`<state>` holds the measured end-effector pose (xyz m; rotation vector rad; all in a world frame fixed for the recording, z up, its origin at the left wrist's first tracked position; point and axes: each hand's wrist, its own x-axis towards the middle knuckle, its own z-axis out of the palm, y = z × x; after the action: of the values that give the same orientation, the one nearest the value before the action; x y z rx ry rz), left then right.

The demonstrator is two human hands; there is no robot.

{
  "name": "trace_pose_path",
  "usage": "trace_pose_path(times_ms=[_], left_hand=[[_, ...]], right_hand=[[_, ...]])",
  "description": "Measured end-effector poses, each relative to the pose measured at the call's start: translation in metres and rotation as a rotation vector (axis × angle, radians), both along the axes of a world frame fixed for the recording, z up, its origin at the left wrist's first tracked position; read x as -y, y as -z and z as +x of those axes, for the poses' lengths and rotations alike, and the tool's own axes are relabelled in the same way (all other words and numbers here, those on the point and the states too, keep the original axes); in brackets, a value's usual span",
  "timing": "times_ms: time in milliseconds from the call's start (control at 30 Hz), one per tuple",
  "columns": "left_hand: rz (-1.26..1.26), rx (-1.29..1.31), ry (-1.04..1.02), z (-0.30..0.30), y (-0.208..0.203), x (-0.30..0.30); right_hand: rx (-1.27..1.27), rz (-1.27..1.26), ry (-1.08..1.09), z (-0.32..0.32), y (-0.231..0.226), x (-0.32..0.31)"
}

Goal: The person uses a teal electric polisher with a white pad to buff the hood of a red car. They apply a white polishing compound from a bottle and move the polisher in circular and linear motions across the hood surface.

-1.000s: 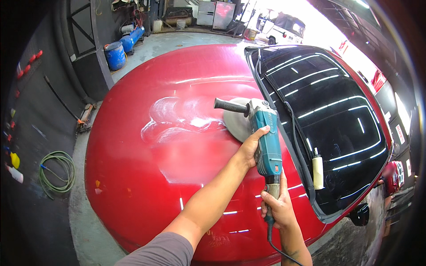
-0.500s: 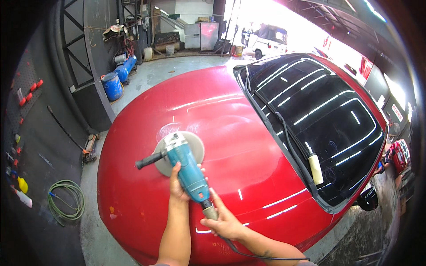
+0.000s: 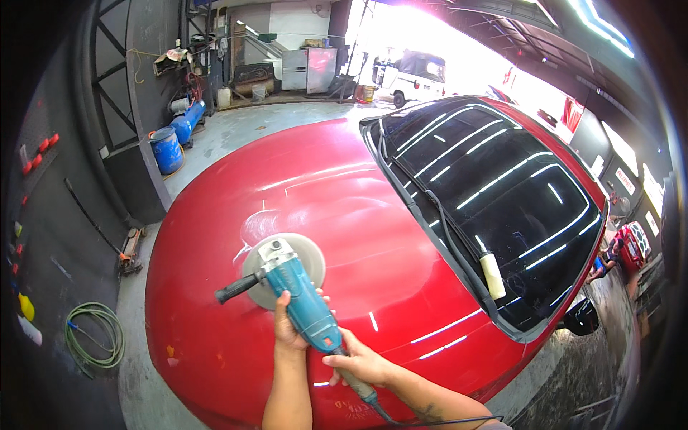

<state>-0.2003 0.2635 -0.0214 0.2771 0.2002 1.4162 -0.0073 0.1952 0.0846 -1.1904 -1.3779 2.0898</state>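
Polisher [image 3: 307, 304] shifted from windshield [image 3: 502, 204] edge | open hood [image 3: 365, 265] all around

Coiled green hose [image 3: 118, 342]: well to the left of the left hand [image 3: 288, 331]. Floor jack [image 3: 130, 249] with long dark handle: forward and left of that hand, past the hose. Blue drum [image 3: 167, 152]: farther forward on the same side; blue cylindrical tank [image 3: 188, 122] just behind it. Grey metal cabinet [image 3: 322, 70]: far ahead of both hands. White vehicle [image 3: 416, 82] with dark top: far ahead and slightly right of the right hand [image 3: 365, 362]. Red vehicle [image 3: 632, 247]: well to that hand's right.
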Motion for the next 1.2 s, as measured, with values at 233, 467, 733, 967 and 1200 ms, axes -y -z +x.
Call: trace_pose_path(times_ms=[233,467,733,967,1200], left_hand=[[0.014,-0.024,0.381,0.122,-0.026,-0.056],[-0.023,-0.103,0.600,0.203,-0.057,-0.081],[-0.040,-0.189,0.530,0.186,-0.056,-0.071],[-0.089,-0.183,0.409,0.139,-0.041,-0.048],[-0.081,-0.093,0.312,0.092,-0.038,-0.017]], right_hand=[[-0.057,-0.041,0.466,0.075,-0.007,0.015],[-0.150,-0.079,0.692,0.129,-0.017,0.020],[-0.153,-0.167,0.668,0.124,-0.005,0.023],[-0.083,-0.204,0.556,0.091,-0.002,0.030],[0.036,-0.175,0.465,0.052,-0.007,0.038]])
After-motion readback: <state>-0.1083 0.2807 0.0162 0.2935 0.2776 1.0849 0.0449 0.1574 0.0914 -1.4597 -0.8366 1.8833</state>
